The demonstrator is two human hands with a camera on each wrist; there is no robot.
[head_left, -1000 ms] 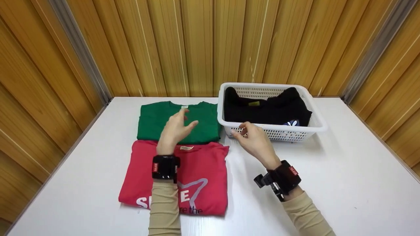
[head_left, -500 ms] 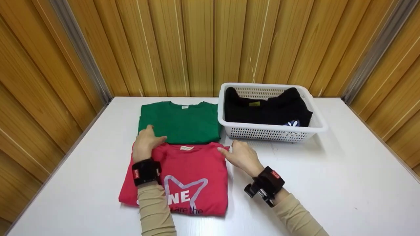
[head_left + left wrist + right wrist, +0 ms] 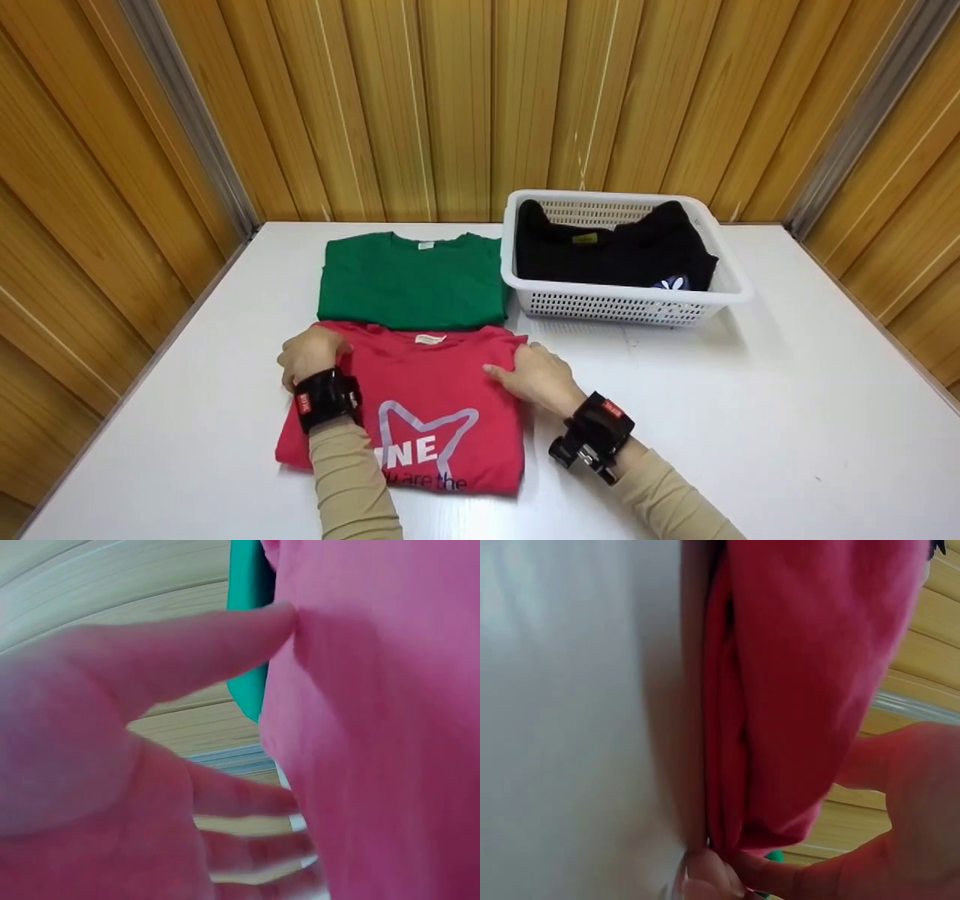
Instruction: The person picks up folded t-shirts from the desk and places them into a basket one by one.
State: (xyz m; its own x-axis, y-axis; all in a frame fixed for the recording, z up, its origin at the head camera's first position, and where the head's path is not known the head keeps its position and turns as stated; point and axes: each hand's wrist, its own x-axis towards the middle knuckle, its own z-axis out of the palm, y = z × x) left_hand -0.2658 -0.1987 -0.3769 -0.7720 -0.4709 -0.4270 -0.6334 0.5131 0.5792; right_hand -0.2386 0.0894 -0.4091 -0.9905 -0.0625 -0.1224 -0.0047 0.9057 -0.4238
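A folded red T-shirt (image 3: 442, 382) with a star print lies in front of a folded green T-shirt (image 3: 412, 281). At the red shirt's upper left corner is my left hand (image 3: 311, 356). Its thumb (image 3: 247, 634) touches the top of the cloth, and its other fingers extend toward the side edge. My right hand (image 3: 544, 379) holds the upper right corner, thumb over the top. In the right wrist view, its fingertips (image 3: 709, 870) are tucked in at the folded layers, close to the tabletop.
A white plastic basket (image 3: 622, 304) stands at the back right with a folded black garment (image 3: 607, 259) in it. The white table (image 3: 750, 420) is bounded by wood-patterned panels (image 3: 465, 112) at the back and sides.
Both hands have come back toward the person: the left from over the green shirt to the red shirt's left corner, the right from the basket's front to its right corner.
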